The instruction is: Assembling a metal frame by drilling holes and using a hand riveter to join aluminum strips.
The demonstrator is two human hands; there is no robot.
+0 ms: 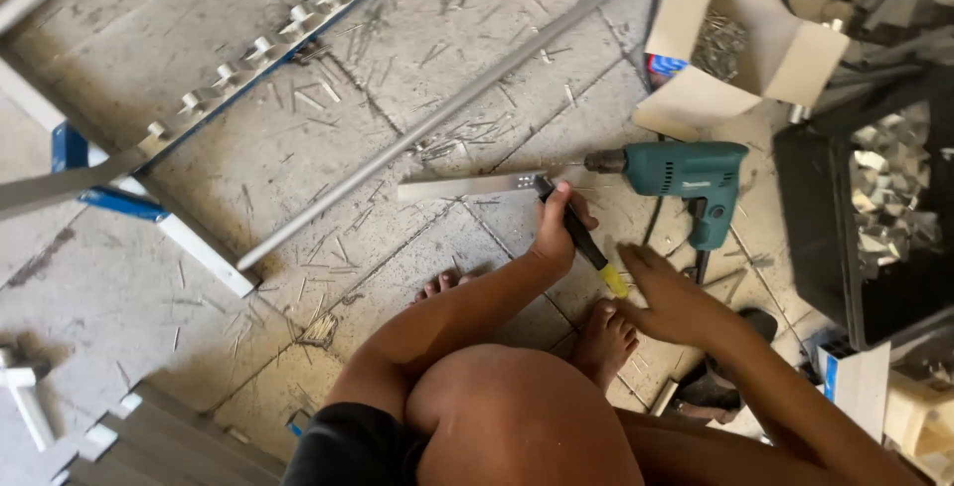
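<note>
The screwdriver's (579, 236) tip is hidden where it meets the short metal bar (467, 186). The left hand (556, 233) wraps its black shaft, apparently firmly; the right hand (671, 297) hovers spread near the yellow handle end, by the green drill (686, 180)

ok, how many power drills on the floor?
1. A green drill lies on the tiled floor, beside the left hand that holds a screwdriver, below the open cardboard box. Others could be hidden among the clutter at right.
</note>
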